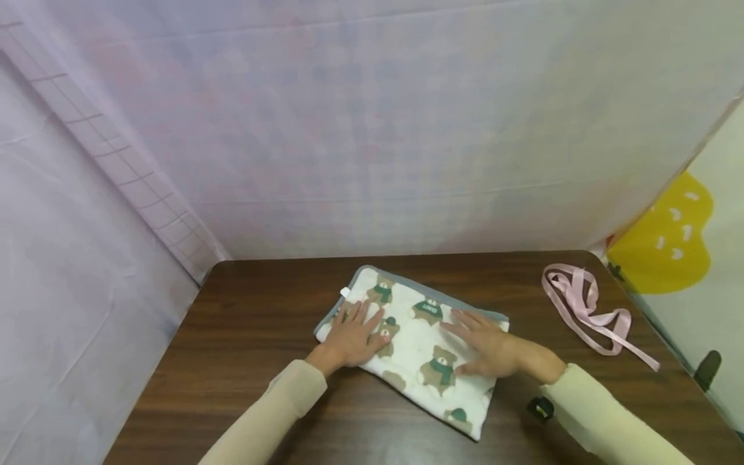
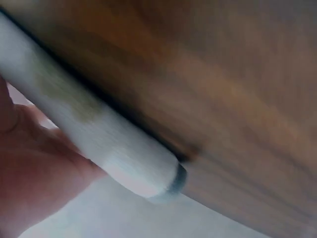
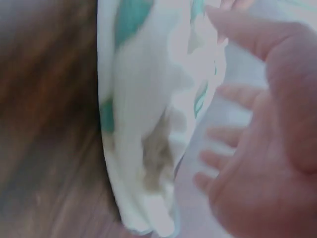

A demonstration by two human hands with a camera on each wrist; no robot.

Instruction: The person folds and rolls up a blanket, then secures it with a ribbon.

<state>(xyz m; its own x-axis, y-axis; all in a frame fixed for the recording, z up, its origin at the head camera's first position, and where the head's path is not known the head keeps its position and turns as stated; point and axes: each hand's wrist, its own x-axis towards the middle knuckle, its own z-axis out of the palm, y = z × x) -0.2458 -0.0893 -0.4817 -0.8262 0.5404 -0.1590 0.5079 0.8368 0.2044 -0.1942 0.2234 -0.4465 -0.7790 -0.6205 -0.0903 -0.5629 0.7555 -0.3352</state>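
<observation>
A folded white blanket (image 1: 409, 345) with brown bears in green scarves and a grey-blue border lies askew on the brown table. My left hand (image 1: 352, 337) rests on its left part, fingers spread. Over the right part is my right hand (image 1: 491, 345), fingers extended and thumb apart. In the left wrist view the rounded folded edge of the blanket (image 2: 119, 153) runs beside the left hand (image 2: 42, 173). The right wrist view has the right hand (image 3: 267, 134) alongside the blanket (image 3: 143, 99), fingers pointing at it; whether they touch it is unclear.
A loosely looped pink ribbon (image 1: 587, 313) lies at the table's right side. Near the right sleeve is a small black object (image 1: 540, 409). White patterned cloth (image 1: 372, 129) hangs behind the wooden table (image 1: 256, 361), with a yellow shape (image 1: 668, 245) on the right.
</observation>
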